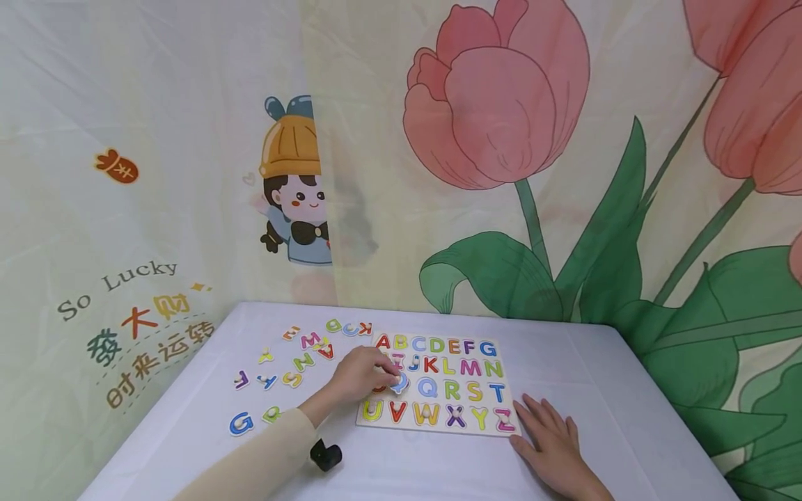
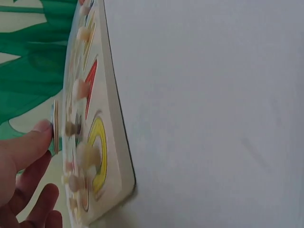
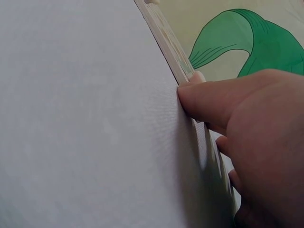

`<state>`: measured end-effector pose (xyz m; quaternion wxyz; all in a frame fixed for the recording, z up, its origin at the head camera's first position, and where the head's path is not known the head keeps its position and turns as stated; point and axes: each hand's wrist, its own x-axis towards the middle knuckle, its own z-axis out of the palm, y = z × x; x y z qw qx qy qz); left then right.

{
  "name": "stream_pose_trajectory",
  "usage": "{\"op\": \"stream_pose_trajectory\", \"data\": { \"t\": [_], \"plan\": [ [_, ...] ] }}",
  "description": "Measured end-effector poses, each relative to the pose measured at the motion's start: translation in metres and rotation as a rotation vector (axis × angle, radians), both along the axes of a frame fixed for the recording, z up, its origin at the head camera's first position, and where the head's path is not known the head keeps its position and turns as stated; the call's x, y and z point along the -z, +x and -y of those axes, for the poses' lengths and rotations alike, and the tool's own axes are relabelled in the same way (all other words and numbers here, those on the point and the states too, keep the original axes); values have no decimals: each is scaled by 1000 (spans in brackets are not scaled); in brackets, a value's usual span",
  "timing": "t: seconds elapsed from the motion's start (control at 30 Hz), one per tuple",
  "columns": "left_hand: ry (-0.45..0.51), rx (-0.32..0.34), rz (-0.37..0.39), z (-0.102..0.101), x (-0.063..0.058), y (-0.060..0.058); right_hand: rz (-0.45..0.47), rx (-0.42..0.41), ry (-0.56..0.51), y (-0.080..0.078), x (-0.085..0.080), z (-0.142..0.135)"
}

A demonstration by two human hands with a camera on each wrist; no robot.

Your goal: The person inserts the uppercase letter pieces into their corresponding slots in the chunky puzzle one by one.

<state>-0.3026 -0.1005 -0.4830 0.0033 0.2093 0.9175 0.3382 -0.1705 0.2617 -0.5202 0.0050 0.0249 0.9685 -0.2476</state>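
A wooden alphabet puzzle board [image 1: 410, 427] lies flat on the white-covered table, with letters in rows. My left hand [image 1: 358, 376] is over its left part and pinches a light blue letter piece [image 1: 399, 383], which looks like a Q. In the left wrist view this thin letter piece [image 2: 55, 127] stands edge-on at the thumb and fingertips, apart from the board's knobs. My right hand [image 1: 553, 440] rests at the board's lower right corner beside the Z piece [image 1: 504, 420]. Its thumb [image 3: 209, 102] touches the board's edge in the right wrist view.
Loose letter pieces lie left of the board, among them a blue G [image 1: 241, 423], a green N [image 1: 303, 361] and a red A [image 1: 325, 351]. A small black object [image 1: 326, 456] is near the left sleeve. A printed curtain [image 1: 376, 209] hangs behind the table.
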Motion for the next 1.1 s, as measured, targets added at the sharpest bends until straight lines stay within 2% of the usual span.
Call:
{"op": "stream_pose_trajectory", "data": {
  "t": [0.13,0.23,0.37,0.53,0.63,1.1],
  "plan": [
    [20,-47,34,-21,2,5,1,0,-3,0,-1,0],
    [12,-64,16,-34,7,7,0,-1,-7,0,-1,0],
    [14,-46,-31,-45,14,8,0,-1,-10,1,0,0],
    [15,-20,-85,-52,18,7,-4,1,-11,1,0,0],
    [17,-21,-90,-54,19,7,2,2,-14,1,0,-1],
    [23,-82,-58,-63,17,13,6,-6,-11,2,-1,-1]
  ]
}}
